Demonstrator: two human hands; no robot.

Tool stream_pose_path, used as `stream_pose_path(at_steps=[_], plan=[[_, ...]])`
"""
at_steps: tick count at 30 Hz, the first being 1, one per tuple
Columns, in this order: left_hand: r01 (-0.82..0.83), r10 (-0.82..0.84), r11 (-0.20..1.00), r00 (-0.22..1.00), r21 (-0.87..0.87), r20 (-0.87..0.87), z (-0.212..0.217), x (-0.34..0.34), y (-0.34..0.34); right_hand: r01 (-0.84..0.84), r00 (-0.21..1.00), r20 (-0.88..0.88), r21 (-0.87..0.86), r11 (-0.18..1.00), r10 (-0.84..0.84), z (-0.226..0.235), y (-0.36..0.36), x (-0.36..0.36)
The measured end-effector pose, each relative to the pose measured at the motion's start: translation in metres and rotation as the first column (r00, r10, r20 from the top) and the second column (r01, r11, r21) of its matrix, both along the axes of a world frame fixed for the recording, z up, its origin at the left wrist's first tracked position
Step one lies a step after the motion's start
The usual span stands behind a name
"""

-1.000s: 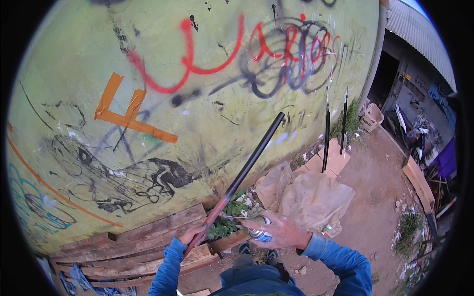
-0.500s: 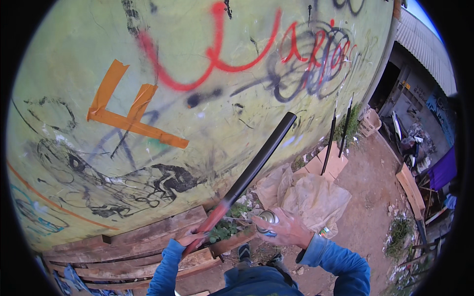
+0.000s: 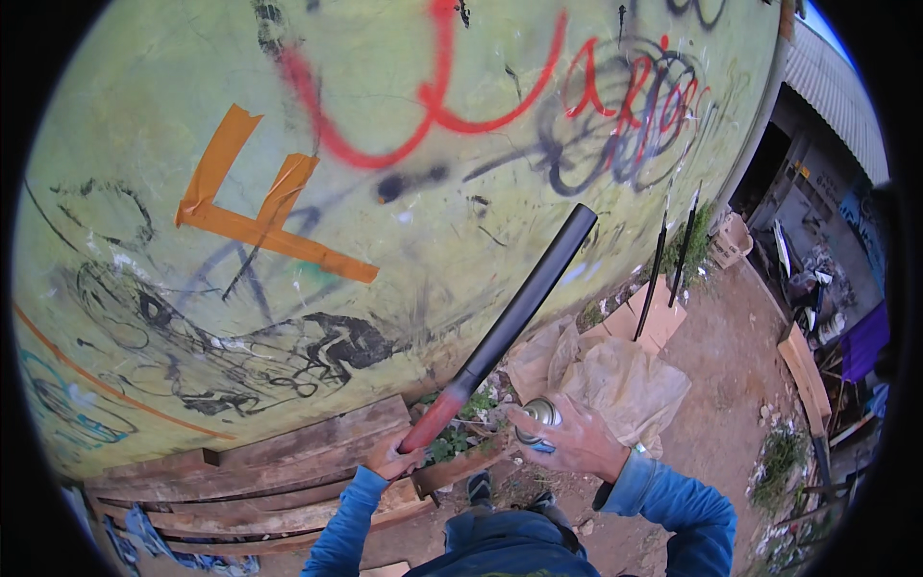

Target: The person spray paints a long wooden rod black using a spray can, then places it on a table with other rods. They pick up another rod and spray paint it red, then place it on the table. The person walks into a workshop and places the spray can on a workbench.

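Note:
A long round pole (image 3: pixel 527 300), black along most of its length and red toward its lower end, slants up and right in front of the wall. My left hand (image 3: pixel 389 456) is closed around the red lower end, hiding the tip. In my right hand (image 3: pixel 585 444) is a spray can (image 3: pixel 540 417), fingers wrapped about its body and its top turned toward the pole. A small gap lies between the can and the pole, near where black fades into red. Pale paint residue marks the fingers of the right hand.
Ahead rises a green wall (image 3: pixel 413 240) with graffiti and orange tape (image 3: pixel 279 231). Wooden planks (image 3: pixel 250 481) lie at its foot on the left. Two thin black rods (image 3: pixel 654 274) lean near cardboard and a crumpled beige sheet (image 3: pixel 625 385). Clutter fills the shed at right.
The view has shifted slightly, so both hands, the pole and the can appear a little farther right. The red stub below my left hand no longer shows. Both grips hold.

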State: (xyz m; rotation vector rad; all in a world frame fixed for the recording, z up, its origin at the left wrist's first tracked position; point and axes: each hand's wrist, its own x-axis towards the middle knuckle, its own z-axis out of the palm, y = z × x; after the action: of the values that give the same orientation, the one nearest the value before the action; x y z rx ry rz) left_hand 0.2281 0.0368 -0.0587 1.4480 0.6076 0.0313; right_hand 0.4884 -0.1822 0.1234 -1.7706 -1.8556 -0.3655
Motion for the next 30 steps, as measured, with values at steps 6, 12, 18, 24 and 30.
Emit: stream_pose_path(at_steps=[6, 12, 18, 24, 30], plan=[[-0.029, 0.03, 0.977, 1.0, 0.209, -0.002, -0.02, 0.004, -0.003, 0.578, 0.815, -0.375, 0.466, 0.67, -0.442, 0.067, 0.012, 0.15], [-0.037, 0.052, 0.854, 0.999, 0.519, -0.014, -0.03, 0.018, -0.005, 0.185, 0.979, -0.102, 0.053, 0.981, -0.179, -0.019, -0.006, -0.001], [-0.07, 0.074, 0.811, 0.997, 0.58, 0.017, -0.037, 0.02, -0.007, 0.464, 0.863, -0.335, 0.231, 0.855, -0.378, 0.024, 0.012, 0.052], [-0.084, 0.115, 0.92, 0.992, 0.383, -0.058, -0.031, 0.017, -0.012, 0.57, 0.799, -0.437, 0.327, 0.754, -0.414, 0.021, 0.003, 0.1], [-0.126, 0.136, 0.932, 0.991, 0.34, -0.006, -0.036, 0.017, -0.01, 0.154, 0.931, -0.332, -0.02, 0.988, -0.152, -0.032, 0.003, -0.048]])
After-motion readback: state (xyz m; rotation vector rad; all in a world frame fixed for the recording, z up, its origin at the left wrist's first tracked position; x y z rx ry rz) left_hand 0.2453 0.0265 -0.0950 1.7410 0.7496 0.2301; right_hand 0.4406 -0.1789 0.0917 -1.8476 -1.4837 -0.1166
